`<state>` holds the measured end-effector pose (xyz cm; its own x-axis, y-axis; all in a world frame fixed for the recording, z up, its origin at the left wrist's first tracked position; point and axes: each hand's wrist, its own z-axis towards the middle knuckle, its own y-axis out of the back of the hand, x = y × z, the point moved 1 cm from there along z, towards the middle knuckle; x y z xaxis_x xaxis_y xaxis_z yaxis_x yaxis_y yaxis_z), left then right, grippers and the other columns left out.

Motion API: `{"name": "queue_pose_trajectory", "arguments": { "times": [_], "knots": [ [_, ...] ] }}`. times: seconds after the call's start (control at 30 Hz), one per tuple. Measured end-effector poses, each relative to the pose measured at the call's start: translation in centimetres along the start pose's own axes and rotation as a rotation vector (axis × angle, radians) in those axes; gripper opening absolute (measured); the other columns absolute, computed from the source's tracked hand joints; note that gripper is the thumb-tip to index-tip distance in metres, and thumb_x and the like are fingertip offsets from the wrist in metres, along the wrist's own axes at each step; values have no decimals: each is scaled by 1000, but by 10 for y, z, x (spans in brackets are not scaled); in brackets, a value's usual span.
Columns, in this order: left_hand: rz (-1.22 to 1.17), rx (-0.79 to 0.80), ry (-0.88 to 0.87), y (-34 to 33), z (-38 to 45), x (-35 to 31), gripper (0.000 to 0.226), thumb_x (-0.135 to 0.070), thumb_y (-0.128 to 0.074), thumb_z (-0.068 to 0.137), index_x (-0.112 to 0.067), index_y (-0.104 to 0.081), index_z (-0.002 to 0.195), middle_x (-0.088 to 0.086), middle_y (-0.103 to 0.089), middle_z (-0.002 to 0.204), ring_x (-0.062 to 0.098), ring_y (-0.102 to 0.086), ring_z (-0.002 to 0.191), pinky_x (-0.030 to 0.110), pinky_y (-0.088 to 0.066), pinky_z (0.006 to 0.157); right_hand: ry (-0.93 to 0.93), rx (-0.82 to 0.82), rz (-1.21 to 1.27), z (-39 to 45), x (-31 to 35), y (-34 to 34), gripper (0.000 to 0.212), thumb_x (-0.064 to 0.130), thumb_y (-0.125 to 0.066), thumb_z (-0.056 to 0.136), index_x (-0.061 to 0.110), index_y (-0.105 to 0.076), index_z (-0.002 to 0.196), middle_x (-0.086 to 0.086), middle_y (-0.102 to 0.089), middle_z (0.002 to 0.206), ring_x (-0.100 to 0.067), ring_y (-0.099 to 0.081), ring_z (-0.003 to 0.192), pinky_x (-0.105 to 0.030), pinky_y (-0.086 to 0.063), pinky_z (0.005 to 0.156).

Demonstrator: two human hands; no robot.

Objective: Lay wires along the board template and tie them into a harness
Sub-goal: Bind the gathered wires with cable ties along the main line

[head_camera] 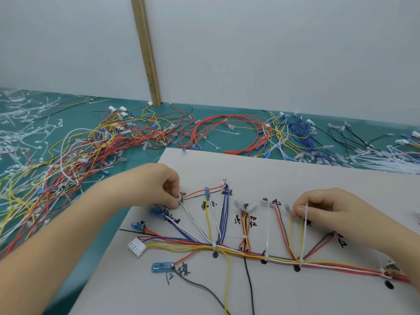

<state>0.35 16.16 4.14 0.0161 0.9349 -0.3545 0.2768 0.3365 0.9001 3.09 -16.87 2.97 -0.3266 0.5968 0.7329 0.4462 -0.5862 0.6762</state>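
A grey board template with black marker lines and labels lies in front of me. Along it runs a wire bundle of yellow, red, white and blue wires, bound by white cable ties. My left hand pinches a wire end at the board's upper left, just above a blue terminal. My right hand pinches the upright tail of a white cable tie that is looped round the bundle. A white multi-pin connector and another blue terminal lie at the bundle's left end.
A heap of loose coloured wires covers the green mat to the left and behind the board. Blue and yellow wires and a bunch of white cable ties lie at the back right. A wooden strip leans on the wall.
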Motion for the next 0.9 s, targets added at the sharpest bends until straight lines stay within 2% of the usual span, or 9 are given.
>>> {"name": "queue_pose_trajectory", "arguments": {
  "times": [0.07, 0.17, 0.3, 0.53, 0.7, 0.8, 0.9],
  "knots": [
    [-18, 3, 14, 2, -4, 5, 12, -34, -70, 78, -25, -64, 72, -10, -65, 68, -6, -53, 53, 12, -43, 56, -4, 2, 2, 0, 0, 0, 20, 22, -58, 87, 36, -68, 76, -12, -66, 81, -30, -59, 78, -43, -47, 81],
    [-266, 82, 19, 10, -15, 15, 5, -23, -64, 85, -23, -68, 82, -7, -69, 73, -1, -60, 58, 15, -49, 57, -3, 4, -5, -1, 1, 0, 21, 22, -57, 87, 36, -68, 75, -13, -65, 80, -28, -57, 74, -43, -47, 80],
    [-320, 167, -16, 12, -24, 24, 19, -15, -70, 80, -28, -67, 93, -7, -69, 82, 5, -61, 68, 18, -49, 66, -1, 2, -13, 0, 1, 0, 23, 21, -57, 87, 37, -68, 75, -13, -66, 80, -29, -58, 77, -43, -47, 81],
    [-400, -8, 34, 0, -21, 23, 14, -10, -70, 79, -21, -65, 87, 0, -67, 75, 13, -56, 57, 19, -47, 52, 6, -2, -6, 0, 0, 0, 21, 22, -57, 87, 36, -69, 76, -12, -67, 81, -30, -59, 79, -43, -47, 82],
    [-408, -69, -2, -4, -33, 24, 15, -16, -69, 81, -29, -65, 87, -10, -65, 73, 0, -56, 57, 12, -46, 56, 18, -1, -18, 1, -1, 0, 21, 22, -57, 87, 36, -68, 76, -15, -66, 81, -32, -59, 80, -47, -46, 83],
    [-271, -73, 6, -7, -38, 23, 22, -17, -70, 79, -33, -62, 90, -9, -61, 81, -2, -52, 59, 14, -44, 60, 24, 0, -23, 1, -1, 0, 21, 23, -57, 86, 36, -68, 76, -16, -65, 81, -35, -58, 81, -48, -46, 83],
    [-191, -98, 56, -8, -41, 22, 19, -27, -69, 79, -36, -57, 91, -10, -58, 83, -1, -52, 59, 13, -43, 60, 25, -2, -22, 1, -2, 0, 21, 21, -57, 87, 36, -69, 76, -14, -66, 81, -36, -59, 82, -48, -46, 83]
  ]
}}
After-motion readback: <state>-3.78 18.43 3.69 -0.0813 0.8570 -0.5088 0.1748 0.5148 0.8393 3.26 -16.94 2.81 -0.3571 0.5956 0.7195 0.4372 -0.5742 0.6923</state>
